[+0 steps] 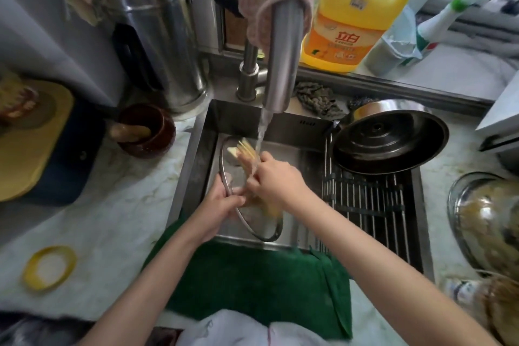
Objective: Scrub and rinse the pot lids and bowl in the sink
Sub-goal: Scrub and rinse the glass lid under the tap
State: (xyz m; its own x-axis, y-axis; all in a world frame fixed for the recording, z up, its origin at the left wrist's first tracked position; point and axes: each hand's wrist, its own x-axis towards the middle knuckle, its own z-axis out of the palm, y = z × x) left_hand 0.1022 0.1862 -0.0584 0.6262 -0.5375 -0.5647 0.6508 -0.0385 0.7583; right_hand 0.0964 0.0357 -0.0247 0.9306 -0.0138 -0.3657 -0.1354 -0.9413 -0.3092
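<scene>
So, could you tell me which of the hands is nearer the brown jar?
Left. The left hand grips the lid rim in the sink, right of the jar; the right hand holds a brush farther right.

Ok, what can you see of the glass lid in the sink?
The lid is clear glass with a thin metal rim, round; no knob shows. It is held tilted in the sink, far edge under the running water. The left hand grips its rim; the right hand holds a blurred yellowish scrubber against it.
</scene>
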